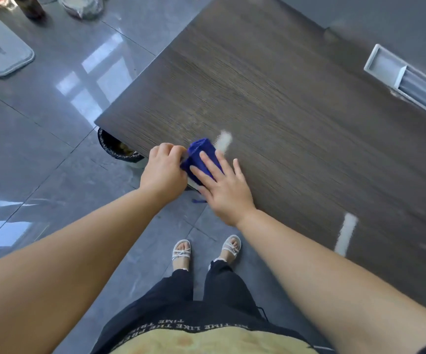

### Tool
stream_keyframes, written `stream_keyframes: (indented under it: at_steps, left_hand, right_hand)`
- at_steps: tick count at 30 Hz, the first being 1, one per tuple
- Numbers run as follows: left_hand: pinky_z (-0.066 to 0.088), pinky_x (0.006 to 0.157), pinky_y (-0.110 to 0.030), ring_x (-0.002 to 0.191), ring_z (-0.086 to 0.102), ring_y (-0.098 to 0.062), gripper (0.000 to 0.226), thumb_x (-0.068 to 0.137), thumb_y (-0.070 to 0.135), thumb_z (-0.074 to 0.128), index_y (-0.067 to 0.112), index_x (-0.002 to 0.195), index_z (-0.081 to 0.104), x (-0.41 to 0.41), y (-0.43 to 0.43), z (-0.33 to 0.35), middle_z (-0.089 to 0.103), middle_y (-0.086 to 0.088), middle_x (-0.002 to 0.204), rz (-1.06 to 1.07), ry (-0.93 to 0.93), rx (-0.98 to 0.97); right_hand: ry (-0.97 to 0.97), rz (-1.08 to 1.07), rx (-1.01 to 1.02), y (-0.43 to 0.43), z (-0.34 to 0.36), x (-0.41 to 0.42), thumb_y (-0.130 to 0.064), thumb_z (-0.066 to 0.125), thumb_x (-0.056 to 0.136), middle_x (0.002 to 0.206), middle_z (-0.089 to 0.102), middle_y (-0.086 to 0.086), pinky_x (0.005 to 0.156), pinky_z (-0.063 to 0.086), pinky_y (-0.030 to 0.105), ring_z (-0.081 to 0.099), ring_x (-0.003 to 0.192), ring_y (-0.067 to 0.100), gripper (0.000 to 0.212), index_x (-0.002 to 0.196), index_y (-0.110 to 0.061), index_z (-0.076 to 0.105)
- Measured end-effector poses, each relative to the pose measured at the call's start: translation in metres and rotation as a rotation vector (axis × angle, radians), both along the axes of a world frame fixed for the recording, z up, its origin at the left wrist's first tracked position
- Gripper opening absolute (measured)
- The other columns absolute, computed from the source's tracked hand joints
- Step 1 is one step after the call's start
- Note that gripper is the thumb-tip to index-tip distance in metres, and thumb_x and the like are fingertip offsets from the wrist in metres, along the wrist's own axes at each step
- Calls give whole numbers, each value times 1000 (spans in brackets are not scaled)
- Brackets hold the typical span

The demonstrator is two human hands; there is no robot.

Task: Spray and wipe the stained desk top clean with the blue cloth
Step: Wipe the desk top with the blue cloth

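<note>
**Both hands on the blue cloth at the desk's near edge**

On the far left, a flat grey lid (2, 47) lies on the glossy grey tiled floor (53, 139). A dark bottle (31, 7) and a clear bag (84, 6) stand on the tiles near the top edge of the view. A dark-lined bin (118, 149) peeks out from under the desk's left corner.

The left hand (164, 169) sits at the desk's near edge, just right of the bin. Its fingers are curled and pinch the left end of the blue cloth (201, 150). The cloth is bunched and lies on the dark wood-grain desk top (283, 111), close to that edge. The right hand (223, 190) lies flat over the cloth, its fingers straight and spread and pressing down on the fabric. The two hands are almost touching.

A short white smear (223, 140) marks the wood just beyond the cloth's far end. Below the hands, the person's feet in white sandals (181, 251) stand on the tiles.

Further right, a longer white streak (346, 233) runs across the desk top near its near edge. At the far right, a silver metal recess (408, 77) is set into the desk surface.
</note>
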State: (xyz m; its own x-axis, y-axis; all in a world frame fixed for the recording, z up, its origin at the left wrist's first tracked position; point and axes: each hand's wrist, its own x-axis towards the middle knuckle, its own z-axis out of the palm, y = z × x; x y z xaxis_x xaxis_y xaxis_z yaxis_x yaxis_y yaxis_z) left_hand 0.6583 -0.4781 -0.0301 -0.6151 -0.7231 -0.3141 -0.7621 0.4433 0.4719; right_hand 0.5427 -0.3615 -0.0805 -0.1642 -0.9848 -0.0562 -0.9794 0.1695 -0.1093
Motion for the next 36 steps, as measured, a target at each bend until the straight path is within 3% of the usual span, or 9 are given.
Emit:
stream_keyframes:
  at_steps: [5, 11, 13, 17, 19, 27, 29, 33, 36]
  left_hand:
    - [35, 101, -37, 130, 27, -28, 42, 87, 12, 48, 14, 129, 49, -11, 18, 3, 40, -7, 136, -90, -29, -30]
    - [33, 103, -37, 131, 25, -28, 41, 88, 14, 47, 18, 129, 49, -42, 62, 7, 39, -3, 138, -219, -42, -20]
    - [36, 102, -38, 131, 25, -28, 41, 87, 14, 48, 18, 128, 50, -54, 77, 7, 39, -3, 138, -242, -41, -20]
    - [36, 103, -38, 130, 26, -29, 42, 86, 15, 49, 17, 128, 51, -85, 117, 10, 41, -5, 137, -341, -30, -21]
    - [35, 103, -37, 130, 26, -29, 41, 87, 15, 49, 17, 128, 51, -96, 135, 11, 40, -5, 137, -381, -36, -13]
    - [33, 101, -36, 131, 25, -28, 44, 86, 17, 47, 21, 130, 48, -141, 229, 11, 36, -3, 139, -633, -65, -18]
    - [34, 102, -38, 130, 26, -28, 46, 86, 18, 48, 22, 132, 47, -148, 246, 8, 37, -3, 139, -655, -71, -23]
    - [34, 101, -37, 128, 28, -29, 47, 86, 18, 48, 21, 133, 46, -165, 281, 7, 40, -4, 136, -677, -84, -28]
    - [28, 105, -36, 130, 27, -30, 48, 86, 20, 49, 22, 134, 45, -174, 296, 8, 38, -4, 138, -684, -119, -75]
  right_hand:
    - [60, 124, 22, 113, 2, -73, -43, 21, 101, 152, 29, -2, 108, 23, 63, 22, 141, 28, 44, 141, -34, 34]
    - [-27, -904, 48, 108, 13, -73, -37, 31, 100, 159, 11, 1, 113, 13, 58, 5, 146, 29, 49, 148, -29, 27]
    - [-57, -834, 34, 91, 11, -51, -39, 33, 99, 159, 12, 3, 112, 13, 58, 7, 145, 31, 50, 148, -29, 27]
    - [18, -252, 68, 156, 5, -51, -39, 32, 94, 151, 35, 4, 102, 30, 62, 34, 137, 35, 49, 140, -29, 43]
    - [2, -240, 96, 209, 3, -71, -38, 33, 94, 152, 34, 2, 102, 30, 62, 32, 137, 33, 48, 140, -30, 41]
    - [-99, -1393, 123, 311, 19, -119, -38, 28, 101, 160, 3, -1, 113, 10, 57, -1, 146, 27, 51, 150, -30, 19]
    - [-106, -1270, 75, 289, 14, -104, -40, 32, 100, 160, 8, 2, 112, 12, 58, 3, 146, 30, 51, 149, -29, 23]
    - [-9, -606, 106, 334, 7, -93, -40, 31, 94, 152, 33, 3, 103, 30, 62, 30, 139, 33, 49, 140, -28, 44]
    - [6, -661, 121, 406, 8, -124, -40, 29, 95, 153, 32, 1, 104, 31, 63, 29, 140, 31, 48, 141, -28, 41]
